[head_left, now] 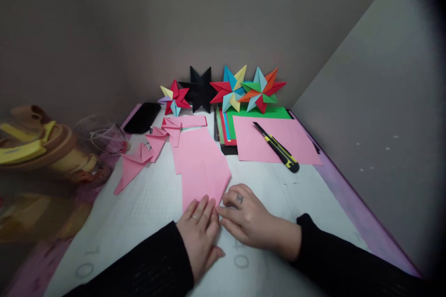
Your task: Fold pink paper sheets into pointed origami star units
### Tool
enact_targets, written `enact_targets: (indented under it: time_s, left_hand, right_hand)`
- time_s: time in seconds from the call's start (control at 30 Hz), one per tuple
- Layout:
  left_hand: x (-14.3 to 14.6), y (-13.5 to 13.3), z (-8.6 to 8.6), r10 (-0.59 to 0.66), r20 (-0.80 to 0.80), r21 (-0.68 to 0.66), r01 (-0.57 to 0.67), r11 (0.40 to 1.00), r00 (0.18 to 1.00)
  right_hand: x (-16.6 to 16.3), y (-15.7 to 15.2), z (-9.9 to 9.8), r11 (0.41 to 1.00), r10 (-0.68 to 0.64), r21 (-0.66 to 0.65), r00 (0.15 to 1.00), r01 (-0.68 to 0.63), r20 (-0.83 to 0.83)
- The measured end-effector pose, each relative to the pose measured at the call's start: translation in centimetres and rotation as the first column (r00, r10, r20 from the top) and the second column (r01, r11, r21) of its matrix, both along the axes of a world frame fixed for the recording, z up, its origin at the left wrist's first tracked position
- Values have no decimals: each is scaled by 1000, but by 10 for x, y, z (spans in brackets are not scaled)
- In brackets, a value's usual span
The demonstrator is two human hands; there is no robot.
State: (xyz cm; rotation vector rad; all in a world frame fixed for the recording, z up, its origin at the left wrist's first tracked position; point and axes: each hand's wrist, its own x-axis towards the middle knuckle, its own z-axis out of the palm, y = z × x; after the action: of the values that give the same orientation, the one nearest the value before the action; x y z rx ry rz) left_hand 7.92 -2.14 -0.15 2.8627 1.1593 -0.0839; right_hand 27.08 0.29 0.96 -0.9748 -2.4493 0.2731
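Observation:
A pink paper sheet (204, 171) lies in front of me, with its right side angled to a corner by a fold. My left hand (202, 234) rests flat on the near end of this sheet, its fingers stretched forward. Beside those fingertips, my right hand (247, 218) is closed in a pinch at the sheet's near right edge. The exact grip under the fingers is partly hidden. Left of the sheet are several folded pink paper pieces (134, 164). A yellow and black utility knife (278, 148) lies on another pink sheet (303, 134) to the right.
Several folded paper stars, among them a black star (201, 88), lean against the back wall. Stacked colored papers (272, 112) lie below them. A dark phone (142, 118) is at the back left. Blurred bags (66, 148) stand along the left side of the white table covering (139, 222).

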Motion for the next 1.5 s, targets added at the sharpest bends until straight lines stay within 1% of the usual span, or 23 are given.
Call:
enact_targets:
  time_s: [0.17,0.3,0.43,0.5,0.57,0.63,0.7,0.77,0.83,0.87,0.9,1.0,1.07,1.13,1.23,1.33,1.5]
  left_hand:
    - [1,0,-1,6,-14,-18,-6,1000,1000]
    - [-1,0,-3,3,1,-17,-3,1000,1000]
    - [-2,-1,-5,-1,6,7,1,1000,1000]
    - [-2,-1,-5,-2,5,17,2,1000,1000]
    - [-2,-1,-6,-1,11,22,1,1000,1000]
    - [-2,-1,-5,0,20,25,-1,1000,1000]
    - [-3,0,-4,-4,30,28,3,1000,1000]
    - [-4,1,-4,-10,39,36,9,999,999]
    - [-6,0,-6,-10,48,68,7,998,999]
    - [-7,-1,-9,-9,54,96,4,995,999]
    - [-9,-3,-12,-9,65,131,0,991,998]
    - [-13,-9,-25,-4,121,228,-24,973,993]
    - [-15,-13,-30,7,148,247,-44,968,989]
    - [-16,-14,-31,12,146,233,-46,971,989]
    - [-17,-12,-27,1,151,234,-36,972,989]
    - [-17,-10,-20,-1,156,231,-36,972,988]
    - [-14,-3,0,37,100,122,-49,991,994]
  right_hand:
    - [0,1,-2,999,-44,-11,998,45,39]
    - [7,10,-2,990,-142,21,987,140,75]
    - [22,26,-5,948,-318,48,941,314,114]
    - [27,31,-7,925,-381,52,916,377,127]
    - [29,32,-9,914,-406,55,908,402,109]
    - [28,29,-8,913,-406,65,912,403,50]
    - [26,25,-6,934,-347,78,937,348,-28]
    - [22,20,-3,976,-200,78,978,204,-57]
    - [19,18,-1,999,-14,51,1000,15,-26]
    - [18,17,0,998,55,28,999,-55,1]
    - [17,17,0,996,95,4,995,-95,25]
    - [16,19,-1,993,118,-39,991,-115,60]
    - [17,19,-2,993,114,-41,992,-111,63]
    - [18,20,0,993,115,-36,991,-112,69]
    - [17,19,3,987,158,-40,982,-154,100]
    - [15,16,8,977,211,-65,969,-204,130]
    - [12,13,12,971,223,-119,964,-207,147]
